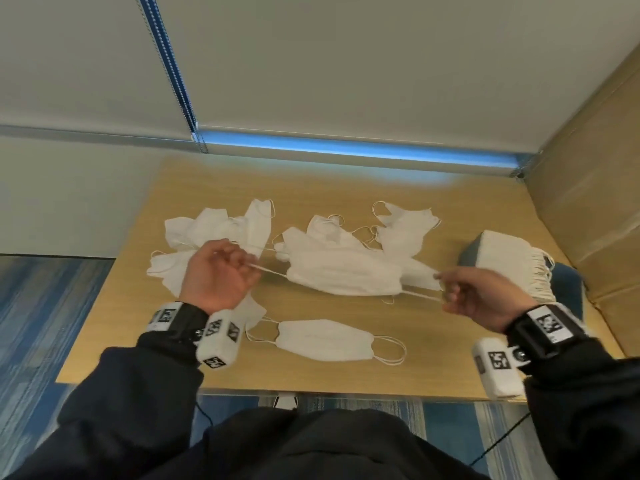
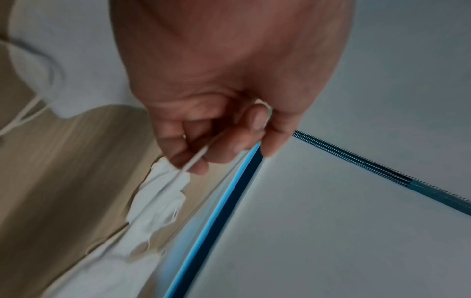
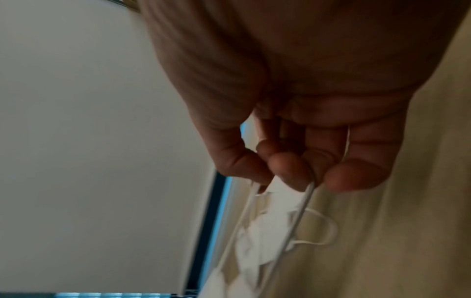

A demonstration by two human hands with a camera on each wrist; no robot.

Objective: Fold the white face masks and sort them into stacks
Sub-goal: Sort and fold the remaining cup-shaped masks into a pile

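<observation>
A white face mask (image 1: 343, 271) hangs stretched between both hands above the wooden table (image 1: 450, 358). My left hand (image 1: 221, 268) pinches its left ear loop (image 2: 196, 159) with curled fingers. My right hand (image 1: 478, 292) pinches the right ear loop (image 3: 300, 213) the same way. A flat mask (image 1: 325, 339) lies near the front edge, between my wrists. Loose masks lie in a heap at the back left (image 1: 221, 233) and in another at the back centre (image 1: 405, 230). A neat stack of masks (image 1: 509, 261) stands at the right.
A large cardboard box (image 1: 588, 202) stands along the table's right side. A window blind (image 1: 346, 64) with a bead chain (image 1: 169, 67) hangs behind the table. Blue carpet (image 1: 41, 306) lies to the left and below the front edge.
</observation>
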